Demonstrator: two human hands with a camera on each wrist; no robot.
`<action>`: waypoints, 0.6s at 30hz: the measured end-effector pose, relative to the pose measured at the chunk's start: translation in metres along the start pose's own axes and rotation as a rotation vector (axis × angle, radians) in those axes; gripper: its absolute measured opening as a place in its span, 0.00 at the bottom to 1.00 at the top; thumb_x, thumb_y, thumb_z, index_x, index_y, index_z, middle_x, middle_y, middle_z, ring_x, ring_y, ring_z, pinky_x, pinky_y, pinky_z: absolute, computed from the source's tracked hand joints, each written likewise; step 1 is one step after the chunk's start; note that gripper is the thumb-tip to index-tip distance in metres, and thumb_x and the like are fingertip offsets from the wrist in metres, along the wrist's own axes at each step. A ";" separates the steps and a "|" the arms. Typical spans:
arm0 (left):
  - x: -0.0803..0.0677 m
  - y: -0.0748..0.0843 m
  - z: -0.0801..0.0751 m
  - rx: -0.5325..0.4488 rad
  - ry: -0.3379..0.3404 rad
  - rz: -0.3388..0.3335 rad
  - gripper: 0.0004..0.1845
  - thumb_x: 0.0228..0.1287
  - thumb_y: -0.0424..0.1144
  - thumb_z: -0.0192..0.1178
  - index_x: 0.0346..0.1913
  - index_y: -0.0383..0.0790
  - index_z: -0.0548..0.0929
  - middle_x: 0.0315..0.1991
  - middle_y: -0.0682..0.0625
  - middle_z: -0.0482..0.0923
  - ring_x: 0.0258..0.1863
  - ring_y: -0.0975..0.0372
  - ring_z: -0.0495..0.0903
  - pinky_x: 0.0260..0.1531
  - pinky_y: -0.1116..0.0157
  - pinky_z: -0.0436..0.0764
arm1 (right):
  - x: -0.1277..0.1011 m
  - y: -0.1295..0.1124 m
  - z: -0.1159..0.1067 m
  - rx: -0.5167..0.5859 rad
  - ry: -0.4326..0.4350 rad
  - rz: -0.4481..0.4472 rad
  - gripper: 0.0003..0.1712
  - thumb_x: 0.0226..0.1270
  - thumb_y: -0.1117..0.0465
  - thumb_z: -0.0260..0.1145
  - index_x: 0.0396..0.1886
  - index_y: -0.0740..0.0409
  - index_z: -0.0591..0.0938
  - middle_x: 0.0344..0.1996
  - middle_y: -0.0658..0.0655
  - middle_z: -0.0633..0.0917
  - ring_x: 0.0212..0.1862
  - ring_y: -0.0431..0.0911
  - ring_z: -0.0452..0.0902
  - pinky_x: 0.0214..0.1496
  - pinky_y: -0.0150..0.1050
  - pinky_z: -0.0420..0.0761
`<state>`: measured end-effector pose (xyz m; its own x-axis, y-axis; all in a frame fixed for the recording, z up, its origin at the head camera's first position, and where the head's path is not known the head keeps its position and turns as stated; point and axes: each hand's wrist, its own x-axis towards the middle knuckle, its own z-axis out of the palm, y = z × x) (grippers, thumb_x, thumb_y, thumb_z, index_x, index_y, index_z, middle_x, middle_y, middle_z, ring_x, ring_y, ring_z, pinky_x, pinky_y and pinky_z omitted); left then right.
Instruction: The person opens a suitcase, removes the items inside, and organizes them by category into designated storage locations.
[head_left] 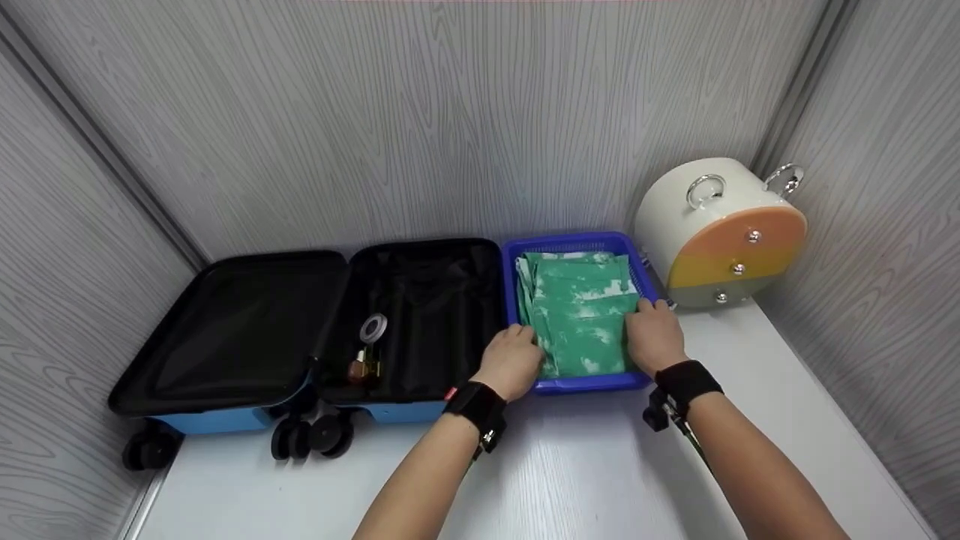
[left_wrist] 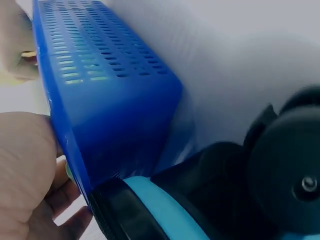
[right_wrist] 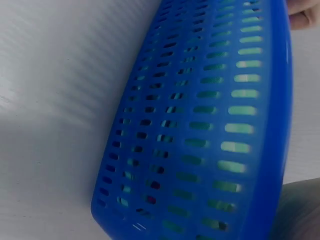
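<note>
The green cloth (head_left: 581,315) lies folded in the blue basket (head_left: 517,259) on the table (head_left: 585,465). The left hand (head_left: 514,360) and right hand (head_left: 654,335) each grip one near corner, equally close.

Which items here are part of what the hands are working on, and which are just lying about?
In hand:
left hand
right hand
green folded cloth
blue basket

Lying about:
open suitcase
tape roll
small bottle
round white case

grey wood-grain walls (head_left: 420,112) on three sides, metal corner strips, glossy white table (head_left: 600,480), even soft light
</note>
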<state>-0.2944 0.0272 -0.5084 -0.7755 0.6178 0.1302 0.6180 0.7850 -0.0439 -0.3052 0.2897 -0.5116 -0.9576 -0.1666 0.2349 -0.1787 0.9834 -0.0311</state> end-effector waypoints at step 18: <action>-0.021 -0.004 -0.001 -0.209 -0.158 -0.026 0.44 0.67 0.75 0.51 0.75 0.47 0.71 0.74 0.47 0.66 0.76 0.54 0.58 0.77 0.58 0.51 | -0.005 -0.005 -0.002 0.034 -0.076 -0.021 0.15 0.72 0.62 0.61 0.49 0.71 0.83 0.45 0.72 0.84 0.48 0.69 0.77 0.53 0.64 0.75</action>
<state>-0.2802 0.0105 -0.5100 -0.7920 0.6099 -0.0282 0.5980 0.7843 0.1651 -0.2988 0.2862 -0.5103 -0.9677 -0.1938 0.1610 -0.2056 0.9768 -0.0598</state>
